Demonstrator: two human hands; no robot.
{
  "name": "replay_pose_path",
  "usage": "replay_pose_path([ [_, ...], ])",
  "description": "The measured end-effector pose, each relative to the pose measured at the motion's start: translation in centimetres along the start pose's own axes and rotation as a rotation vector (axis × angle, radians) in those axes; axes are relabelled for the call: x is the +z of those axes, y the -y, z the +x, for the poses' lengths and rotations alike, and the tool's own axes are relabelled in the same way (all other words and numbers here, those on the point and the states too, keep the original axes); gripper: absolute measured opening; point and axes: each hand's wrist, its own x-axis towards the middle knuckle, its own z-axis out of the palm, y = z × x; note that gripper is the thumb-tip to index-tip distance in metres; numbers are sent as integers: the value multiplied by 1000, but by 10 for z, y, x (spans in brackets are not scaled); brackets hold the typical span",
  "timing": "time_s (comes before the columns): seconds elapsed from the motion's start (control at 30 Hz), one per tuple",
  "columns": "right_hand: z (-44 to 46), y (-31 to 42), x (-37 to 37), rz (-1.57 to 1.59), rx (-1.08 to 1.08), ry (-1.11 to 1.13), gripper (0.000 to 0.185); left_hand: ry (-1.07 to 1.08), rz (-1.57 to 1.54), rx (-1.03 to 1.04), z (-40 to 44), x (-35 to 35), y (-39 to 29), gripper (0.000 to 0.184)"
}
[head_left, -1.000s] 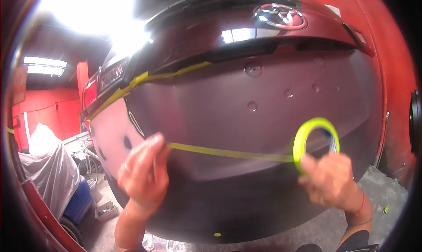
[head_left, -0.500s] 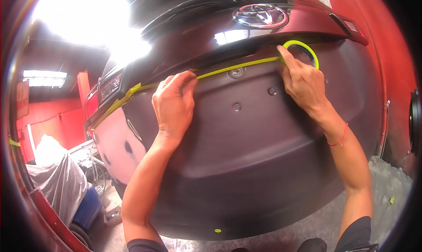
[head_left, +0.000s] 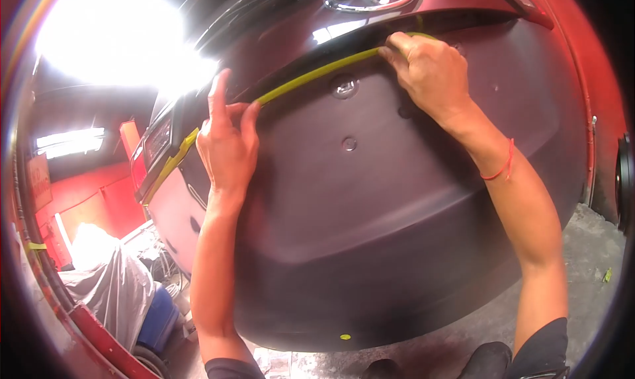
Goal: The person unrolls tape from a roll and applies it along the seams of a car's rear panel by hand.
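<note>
We are standing at the back of a car, with our two hands reaching up along the top of its dark rear panel [head_left: 370, 200]. Our right hand [head_left: 433, 75] is clamping its grip on a yellow tape roll [head_left: 421, 35], which is mostly hiding behind the knuckles near the upper middle of the panel. A yellow strip [head_left: 317, 75] is running from there to our left hand [head_left: 228, 147], just under the dark ledge. That hand is pointing its index finger up, while its thumb is lying at the strip's end; we cannot tell whether the left grip is pinching it. More yellow tape [head_left: 173, 159] is edging the corner below the tail light [head_left: 159, 137]. At lower left, a grey sheet [head_left: 119, 273] is draping beside a blue container [head_left: 157, 319], whose inside we are not seeing.
</note>
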Motion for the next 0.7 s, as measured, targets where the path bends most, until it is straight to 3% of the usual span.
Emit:
replay_pose_path([
  [0.07,-1,2,3,4,79,44,20,-54,25,57,4,10,20,48],
  [0.13,-3,1,4,-18,81,45,21,-128,229,350,6,13,32,34],
  [0.23,-6,-5,7,-73,15,35,22,-113,279,420,1,22,33,28],
  [0.37,-3,-6,12,-94,11,11,22,-163,222,339,6,27,30,25],
  [0.43,-3,-6,13,-93,7,20,21,-162,252,444,7,27,33,22],
  [0.7,-2,-10,19,-153,-13,71,17,-165,250,471,8,30,35,21],
])
